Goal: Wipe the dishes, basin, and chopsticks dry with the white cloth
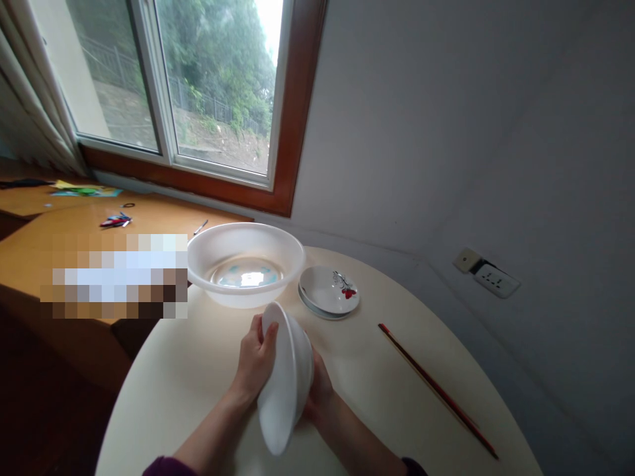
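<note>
A white bowl (285, 383) is tilted on its side above the round table (377, 410), between my two hands. My left hand (255, 357) grips its rim from the left, thumb on the inner side. On the right, my right hand (320, 387) holds the outer side, its fingers partly hidden by the bowl. Just beyond the hands stands a large translucent basin (243, 297) with some clear liquid and a blue pattern at its bottom. Right of the basin lie stacked small plates (322, 291), the top one with a red flower print.
Chopsticks (439, 390) lie diagonally on the table's right side. A wooden desk (163, 211) with pens (116, 220) and papers (84, 190) adjoins at the left, under a window. A blurred patch covers part of it. A wall with a socket (496, 281) rises at the right.
</note>
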Available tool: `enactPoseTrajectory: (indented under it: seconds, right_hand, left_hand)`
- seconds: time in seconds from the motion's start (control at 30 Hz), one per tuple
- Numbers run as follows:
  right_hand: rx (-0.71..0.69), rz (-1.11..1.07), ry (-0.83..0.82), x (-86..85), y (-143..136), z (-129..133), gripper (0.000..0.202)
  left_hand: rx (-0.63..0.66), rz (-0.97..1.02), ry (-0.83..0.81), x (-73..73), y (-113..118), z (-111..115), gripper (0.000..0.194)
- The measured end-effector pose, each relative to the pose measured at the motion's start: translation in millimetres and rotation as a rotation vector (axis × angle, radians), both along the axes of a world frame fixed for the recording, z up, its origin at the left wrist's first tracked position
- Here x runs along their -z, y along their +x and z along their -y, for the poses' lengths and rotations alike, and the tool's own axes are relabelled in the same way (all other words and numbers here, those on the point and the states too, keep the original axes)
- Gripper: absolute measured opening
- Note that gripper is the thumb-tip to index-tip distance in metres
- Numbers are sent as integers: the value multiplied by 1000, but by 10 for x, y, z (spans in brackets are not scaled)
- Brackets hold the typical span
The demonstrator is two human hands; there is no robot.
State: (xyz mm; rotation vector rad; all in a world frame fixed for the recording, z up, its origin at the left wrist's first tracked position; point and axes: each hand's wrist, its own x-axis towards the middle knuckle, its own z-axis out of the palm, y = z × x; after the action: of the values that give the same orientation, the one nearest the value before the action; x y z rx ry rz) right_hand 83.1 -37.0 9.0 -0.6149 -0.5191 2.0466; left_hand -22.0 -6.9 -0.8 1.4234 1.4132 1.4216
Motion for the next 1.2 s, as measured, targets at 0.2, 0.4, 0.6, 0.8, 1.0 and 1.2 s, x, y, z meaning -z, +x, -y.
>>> enactPoseTrajectory:
  seconds: [0.2,0.4,0.6,0.8,1.0,1.2]
  right_hand:
    - [-66,0,15,36,66,102,61]
    - [-148,73,1,-37,149,211,65]
    - [-151,-17,-23,47,270,306,61]
    - [-122,-73,-29,140,347,386,61]
    - [-66,-38,50,119,370,485,59]
    - [147,80,143,190,379,587,59]
  left_hand:
    - [-23,-146,81,53,-23,-38,26]
    - [-32,-220,108,134,-62,-63,23]
    - [-60,-241,138,150,-95,-75,23]
    - [-116,-235,157,139,-102,-87,25]
    - [-145,-268,165,116,-102,-73,25]
    - [-151,-281,159,88,-112,-66,24]
